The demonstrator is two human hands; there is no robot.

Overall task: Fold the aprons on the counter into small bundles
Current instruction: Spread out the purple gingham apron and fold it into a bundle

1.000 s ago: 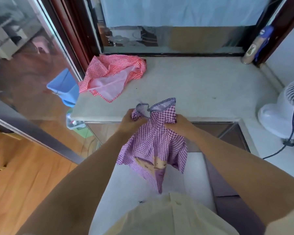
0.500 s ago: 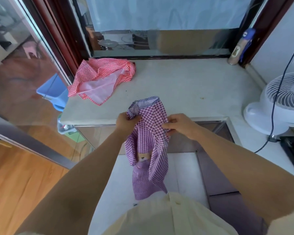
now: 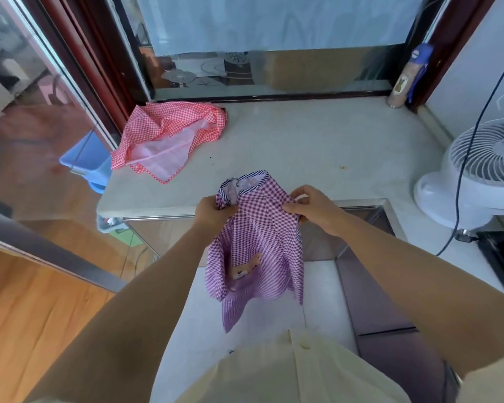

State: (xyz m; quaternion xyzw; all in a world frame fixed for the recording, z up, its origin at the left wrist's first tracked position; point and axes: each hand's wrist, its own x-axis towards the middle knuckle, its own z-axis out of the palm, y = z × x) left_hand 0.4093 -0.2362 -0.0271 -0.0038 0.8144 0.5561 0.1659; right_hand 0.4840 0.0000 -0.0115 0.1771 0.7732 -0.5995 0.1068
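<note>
Two hands hold the purple checked apron [image 3: 256, 245] up in the air at the near edge of the counter [image 3: 317, 152]. The left hand [image 3: 213, 212] grips the cloth near its striped top hem, fingers curled into the fabric; the right hand [image 3: 314, 209] pinches the opposite upper edge between thumb and fingers. From these two grips the apron hangs down in loose folds in front of the person's pale shirt [image 3: 288, 370], a small bear patch showing on its front. Farther back on the counter, near its left rear corner, a red checked apron [image 3: 169, 135] lies crumpled, its pale lining turned up. At the right stands a white fan [image 3: 477, 170], its dark cord running across it.
</note>
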